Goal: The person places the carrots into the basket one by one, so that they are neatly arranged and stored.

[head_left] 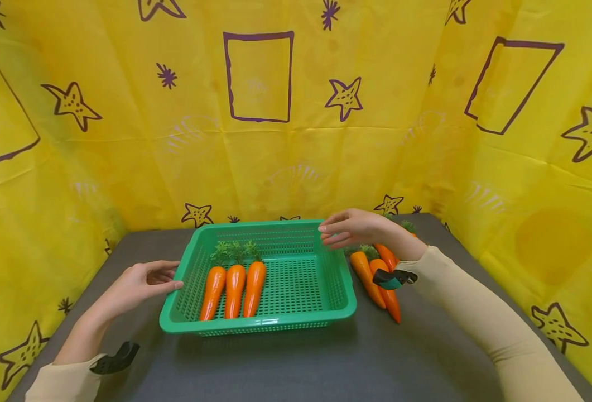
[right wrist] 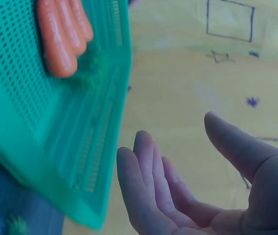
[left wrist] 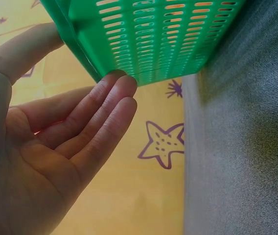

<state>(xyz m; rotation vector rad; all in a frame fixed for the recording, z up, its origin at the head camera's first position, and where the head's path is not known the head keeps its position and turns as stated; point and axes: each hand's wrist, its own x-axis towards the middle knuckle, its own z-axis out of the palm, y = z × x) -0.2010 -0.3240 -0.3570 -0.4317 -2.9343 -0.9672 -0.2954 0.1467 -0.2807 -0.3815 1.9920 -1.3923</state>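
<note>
While the left hand (head_left: 135, 282) grips the left side of a green plastic basket (head_left: 255, 322), the right hand (head_left: 353, 226) hangs in the air by the basket's far right corner. The left grip is lightly clamped on the rim, the thumb over the edge and the fingers against the outside, though the thumb's tip is hidden in the left wrist view, so how firmly it presses is hard to tell. The right grip is apart: its thumb stands well away from the gently bent fingers, and the right wrist view shows a gap between the fingertips and the basket.

The basket sits on the grey tabletop (head_left: 275, 371). Inside it, toward the left, three orange carrots (head_left: 235, 287) lie side by side, their leafy green tops (head_left: 234, 251) toward the far wall and their narrow ends toward the near one. Just beside the basket on the right, more carrots (head_left: 367, 279) lie on the tabletop in a loose bunch, partly covered by the right forearm. Both arms wear beige sleeves (head_left: 481, 318). Yellow cloth (head_left: 255, 162) printed with purple stars and frames hangs around the tabletop.
</note>
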